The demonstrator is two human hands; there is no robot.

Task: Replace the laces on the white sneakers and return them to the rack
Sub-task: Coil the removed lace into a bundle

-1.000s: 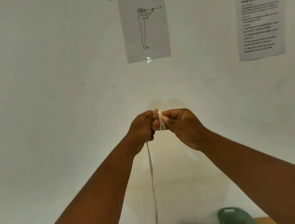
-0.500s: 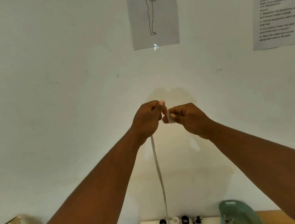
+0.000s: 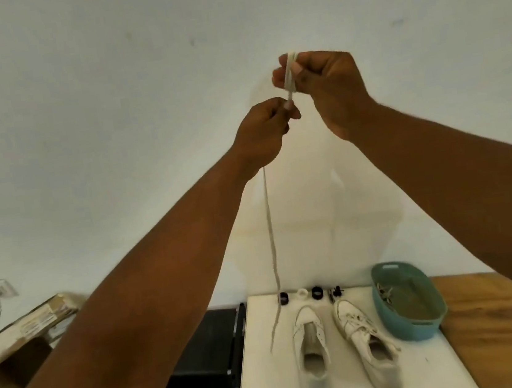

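Observation:
Both hands are raised in front of the wall with a white lace (image 3: pixel 269 224) between them. My right hand (image 3: pixel 325 88) holds a small coil of the lace wound around its fingers. Just below it, my left hand (image 3: pixel 264 131) pinches the strand, and the rest hangs straight down to the white table (image 3: pixel 263 370). Two white sneakers stand there side by side, toes away from me: the left sneaker (image 3: pixel 310 348) has no lace, the right sneaker (image 3: pixel 367 338) is laced.
A teal basket (image 3: pixel 412 319) with laces inside sits right of the sneakers. Small black and white rings (image 3: pixel 315 293) line the table's back edge. A black case (image 3: pixel 204 361) lies left of the table, a cardboard box (image 3: pixel 31 321) further left, a wooden surface (image 3: pixel 506 324) to the right.
The view has tilted down, bringing the sneakers, basket and table into sight. My hands have separated a little, the right one now higher than the left, still on the lace.

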